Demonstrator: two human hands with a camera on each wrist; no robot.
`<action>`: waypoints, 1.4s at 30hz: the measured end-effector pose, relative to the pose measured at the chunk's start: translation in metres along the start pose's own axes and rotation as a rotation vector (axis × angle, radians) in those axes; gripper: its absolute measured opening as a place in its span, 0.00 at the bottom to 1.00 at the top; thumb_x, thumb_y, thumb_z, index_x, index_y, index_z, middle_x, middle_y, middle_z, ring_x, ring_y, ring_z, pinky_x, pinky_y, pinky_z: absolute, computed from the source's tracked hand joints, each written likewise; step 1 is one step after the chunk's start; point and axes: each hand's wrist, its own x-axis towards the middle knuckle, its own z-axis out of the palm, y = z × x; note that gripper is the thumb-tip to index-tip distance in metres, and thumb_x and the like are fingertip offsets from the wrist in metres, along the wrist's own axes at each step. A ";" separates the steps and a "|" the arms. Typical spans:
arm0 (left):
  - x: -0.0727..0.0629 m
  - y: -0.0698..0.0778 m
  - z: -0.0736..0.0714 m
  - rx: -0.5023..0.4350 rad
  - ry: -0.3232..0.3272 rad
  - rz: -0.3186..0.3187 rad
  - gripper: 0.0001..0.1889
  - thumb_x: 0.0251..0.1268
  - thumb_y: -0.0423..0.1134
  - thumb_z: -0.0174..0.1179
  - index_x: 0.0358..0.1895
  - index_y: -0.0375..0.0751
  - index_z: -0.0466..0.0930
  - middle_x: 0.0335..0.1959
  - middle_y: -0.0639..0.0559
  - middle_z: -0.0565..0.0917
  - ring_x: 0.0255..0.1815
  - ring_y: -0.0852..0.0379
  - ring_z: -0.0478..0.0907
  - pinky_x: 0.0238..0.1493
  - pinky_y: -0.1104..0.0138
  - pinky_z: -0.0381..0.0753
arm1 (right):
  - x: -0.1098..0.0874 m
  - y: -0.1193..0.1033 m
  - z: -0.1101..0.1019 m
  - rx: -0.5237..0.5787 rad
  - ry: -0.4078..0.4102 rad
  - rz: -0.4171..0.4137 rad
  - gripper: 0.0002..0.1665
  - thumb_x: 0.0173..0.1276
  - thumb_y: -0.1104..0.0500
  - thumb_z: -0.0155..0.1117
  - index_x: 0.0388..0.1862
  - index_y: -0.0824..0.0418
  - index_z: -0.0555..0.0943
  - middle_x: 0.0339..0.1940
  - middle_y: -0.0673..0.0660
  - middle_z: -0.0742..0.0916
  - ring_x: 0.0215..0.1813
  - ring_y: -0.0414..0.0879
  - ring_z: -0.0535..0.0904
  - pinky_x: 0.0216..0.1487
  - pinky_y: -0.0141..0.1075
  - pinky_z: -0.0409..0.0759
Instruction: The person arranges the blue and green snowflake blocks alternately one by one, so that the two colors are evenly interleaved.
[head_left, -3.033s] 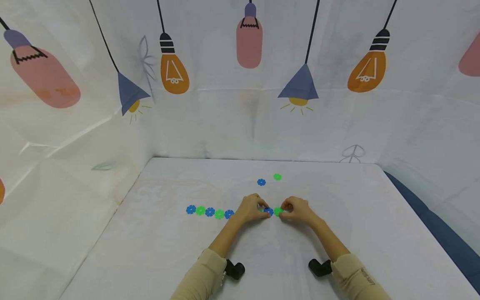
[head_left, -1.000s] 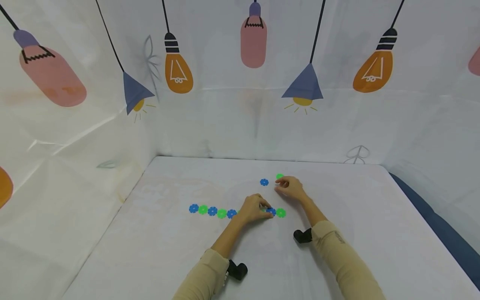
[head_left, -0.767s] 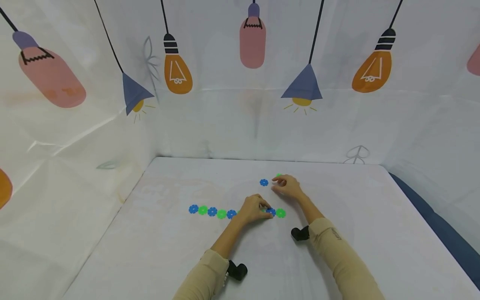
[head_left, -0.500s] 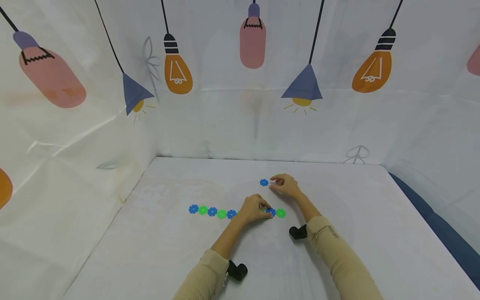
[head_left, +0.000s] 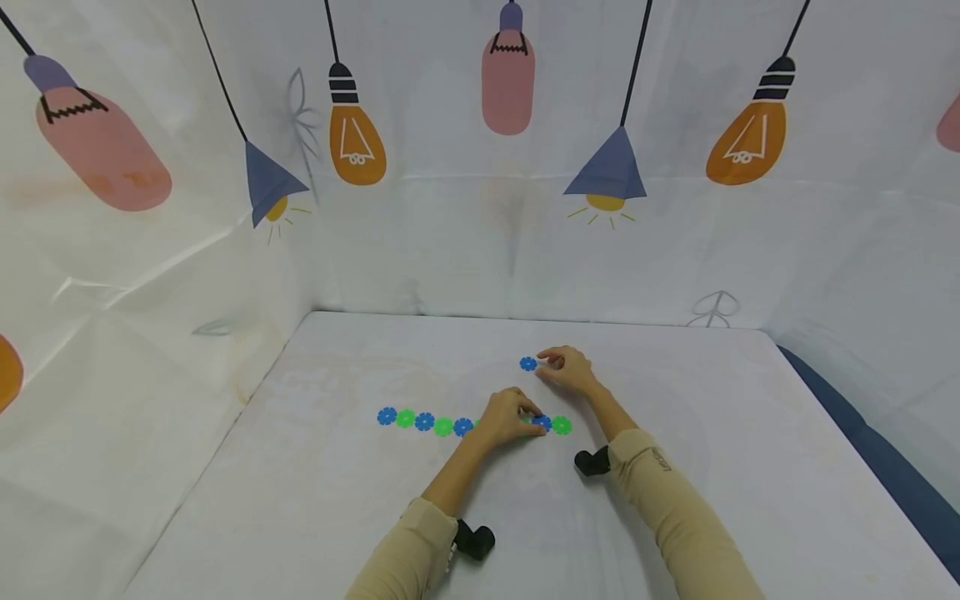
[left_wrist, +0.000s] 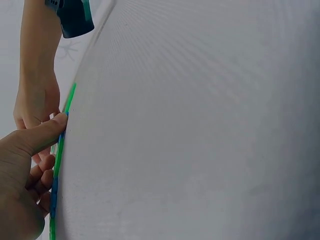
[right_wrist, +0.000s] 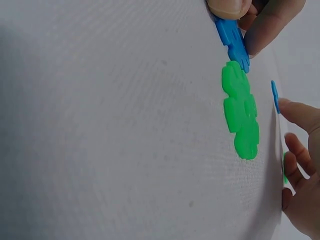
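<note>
My left hand (head_left: 504, 417) pinches a blue snowflake-shaped building disc (right_wrist: 233, 40) between thumb and fingers. The disc is near the right end of a row of alternating blue and green discs (head_left: 424, 422). A green disc (head_left: 561, 425) forms that end and lies flat on the white cloth. Part of the row is hidden under my left hand. Farther back, my right hand (head_left: 570, 369) has its thumb and index finger parted at the right edge of a loose blue disc (head_left: 528, 364). In the right wrist view, a green disc (right_wrist: 285, 167) shows behind the curled lower fingers.
A white table (head_left: 300, 517) carries everything, with a printed lamp-pattern sheet (head_left: 450, 233) hanging behind and to the sides. Black wrist devices (head_left: 476, 542) sit under both sleeves. Dark blue material (head_left: 862, 442) lies beyond the table's right edge.
From beside the row's end, my right hand has moved back, then slightly left to the loose blue disc, covering the loose green one. My left hand keeps its grip in the row.
</note>
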 end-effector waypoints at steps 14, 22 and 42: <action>0.000 0.000 0.002 0.002 0.010 0.022 0.14 0.46 0.45 0.73 0.36 0.43 0.88 0.31 0.53 0.80 0.31 0.63 0.72 0.31 0.75 0.69 | 0.008 -0.002 0.008 -0.109 -0.046 0.009 0.25 0.62 0.50 0.64 0.55 0.60 0.80 0.42 0.63 0.79 0.47 0.56 0.74 0.46 0.55 0.62; 0.000 -0.001 0.002 -0.020 0.008 0.008 0.15 0.47 0.46 0.73 0.37 0.43 0.88 0.31 0.55 0.79 0.30 0.65 0.69 0.32 0.74 0.67 | 0.005 -0.003 0.005 -0.099 -0.017 0.015 0.19 0.60 0.51 0.66 0.43 0.64 0.84 0.40 0.62 0.80 0.43 0.55 0.74 0.46 0.55 0.63; 0.000 -0.002 0.004 -0.023 0.011 -0.020 0.15 0.45 0.46 0.74 0.36 0.43 0.88 0.31 0.54 0.80 0.30 0.64 0.70 0.31 0.74 0.67 | -0.002 0.013 -0.013 0.042 -0.047 0.023 0.12 0.58 0.62 0.65 0.38 0.70 0.82 0.35 0.62 0.84 0.39 0.52 0.78 0.44 0.43 0.75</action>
